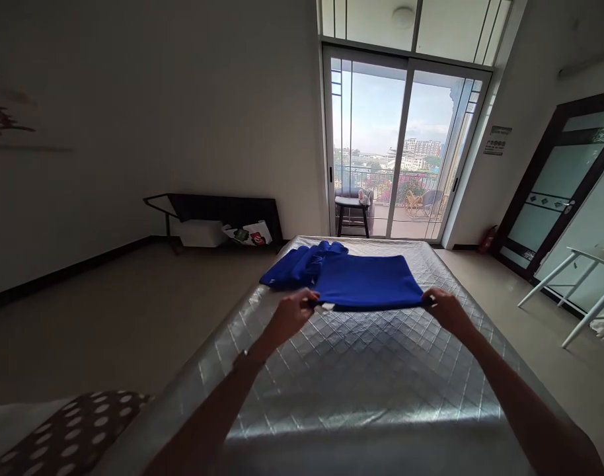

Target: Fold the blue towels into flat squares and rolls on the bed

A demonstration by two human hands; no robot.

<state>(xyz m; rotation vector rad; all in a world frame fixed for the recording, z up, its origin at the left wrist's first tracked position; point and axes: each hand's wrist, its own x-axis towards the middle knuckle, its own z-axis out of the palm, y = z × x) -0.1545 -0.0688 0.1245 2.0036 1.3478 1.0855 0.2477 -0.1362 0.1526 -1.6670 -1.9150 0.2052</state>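
A blue garment (369,281) is stretched flat between my two hands, over the far part of a bed mattress (371,370) with a shiny quilted surface. My left hand (295,314) pinches its near left corner, next to a small white label. The near right corner is pinched in my right hand (448,311). Its near edge runs taut from one hand to the other. Just left of it, more crumpled blue cloth (302,263) lies on the mattress; whether the two are one piece I cannot tell.
Brown polka-dot fabric (74,433) lies at the lower left. Against the back wall stands a dark bench (227,208) with a white box (201,233) beneath. A stool (351,206) stands by the sliding glass door (369,132). At right are a white-legged table (597,256) and a dark-framed door (554,185).
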